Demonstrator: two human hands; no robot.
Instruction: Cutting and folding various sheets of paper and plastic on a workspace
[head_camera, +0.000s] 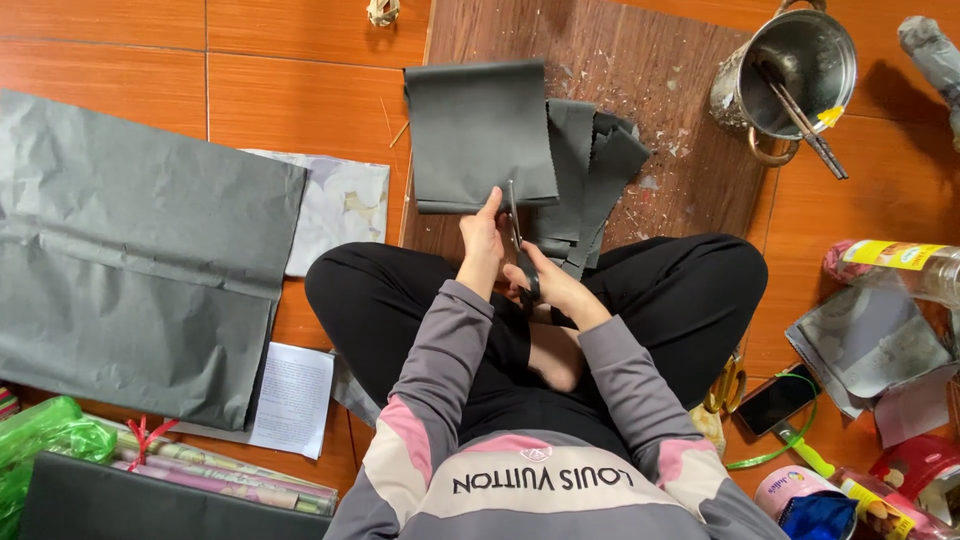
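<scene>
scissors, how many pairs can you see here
2. One pair of scissors is in the right hand, cutting the grey paper. Yellow-handled scissors lie by the right knee, partly hidden. More may be hidden.

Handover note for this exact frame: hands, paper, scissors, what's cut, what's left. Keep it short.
Left hand: pinches the near edge of the folded grey paper on the wooden board.
Right hand: in the handles of the scissors, blades pointing up at the paper's near edge, beside the left thumb.
Done: several grey strips lie fanned to the right of the fold.
Left: the wide folded part is uncut; a large grey sheet lies on the floor to the left.
</scene>
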